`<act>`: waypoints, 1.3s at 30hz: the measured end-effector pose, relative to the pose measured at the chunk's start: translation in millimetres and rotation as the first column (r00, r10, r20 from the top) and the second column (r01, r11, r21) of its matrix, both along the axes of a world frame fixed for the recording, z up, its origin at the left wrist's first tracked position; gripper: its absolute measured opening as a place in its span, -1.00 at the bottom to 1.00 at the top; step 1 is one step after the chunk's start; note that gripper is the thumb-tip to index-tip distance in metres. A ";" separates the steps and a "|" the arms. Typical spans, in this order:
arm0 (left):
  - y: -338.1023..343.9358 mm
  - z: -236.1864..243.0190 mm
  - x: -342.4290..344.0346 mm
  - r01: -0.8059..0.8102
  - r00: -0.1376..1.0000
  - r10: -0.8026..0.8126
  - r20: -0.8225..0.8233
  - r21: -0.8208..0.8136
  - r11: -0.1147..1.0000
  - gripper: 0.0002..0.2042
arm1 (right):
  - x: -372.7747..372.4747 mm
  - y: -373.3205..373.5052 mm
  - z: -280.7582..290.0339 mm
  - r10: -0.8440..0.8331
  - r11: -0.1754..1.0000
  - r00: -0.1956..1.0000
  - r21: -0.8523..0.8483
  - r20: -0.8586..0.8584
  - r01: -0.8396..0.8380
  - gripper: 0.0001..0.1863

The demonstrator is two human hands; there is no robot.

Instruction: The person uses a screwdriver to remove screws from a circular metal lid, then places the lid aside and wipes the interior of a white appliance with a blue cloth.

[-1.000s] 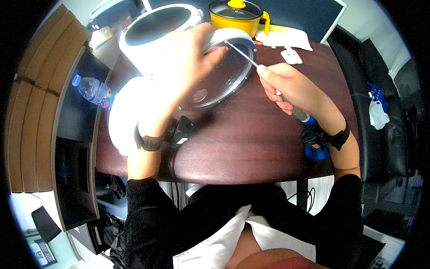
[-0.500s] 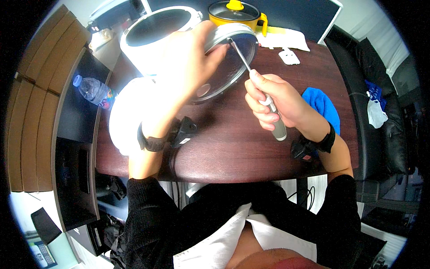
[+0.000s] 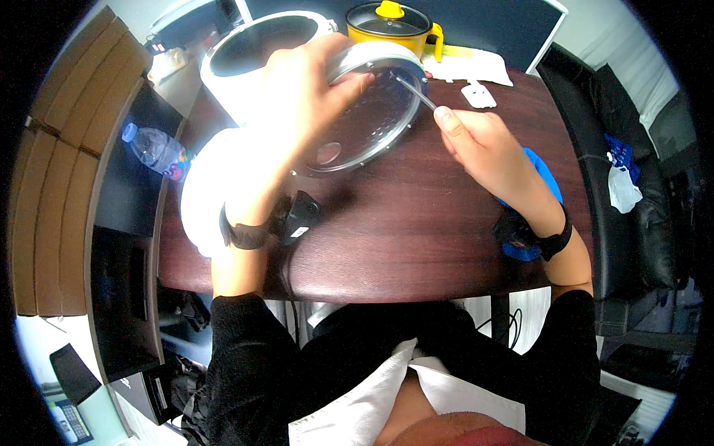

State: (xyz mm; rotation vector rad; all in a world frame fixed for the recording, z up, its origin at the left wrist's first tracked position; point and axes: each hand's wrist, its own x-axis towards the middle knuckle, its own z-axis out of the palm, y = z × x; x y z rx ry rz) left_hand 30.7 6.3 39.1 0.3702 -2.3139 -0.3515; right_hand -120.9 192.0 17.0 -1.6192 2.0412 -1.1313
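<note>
My left hand (image 3: 309, 97) grips the upper left rim of a round see-through lid (image 3: 372, 126) with a pale rim and small studs round its edge. The lid is tilted up over the table. My right hand (image 3: 480, 141) is closed round a screwdriver (image 3: 418, 92), whose metal shaft points up and left to the upper part of the lid. Whether the tip touches it, I cannot tell; the handle is mostly hidden in my fist. Behind my left hand stands a white round pot (image 3: 230, 85) with a dark inside.
At the back of the brown table (image 3: 416, 238) is a yellow pot (image 3: 394, 30) beside white paper (image 3: 476, 68) and a small white piece (image 3: 478, 94). A blue cloth (image 3: 541, 177) lies by my right forearm. Left are an overexposed white object (image 3: 204, 197) and a plastic bottle (image 3: 158, 151).
My right hand has moved right and turned, so the screwdriver handle is now mostly out of sight. The lid has tipped, showing more of its face and studded edge.
</note>
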 end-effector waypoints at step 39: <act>5.4 -12.7 -14.3 -0.010 0.998 0.026 0.060 -0.252 0.968 -0.72 | 4.0 -13.0 -15.0 0.034 0.930 0.679 0.226 0.733 -0.291 -0.39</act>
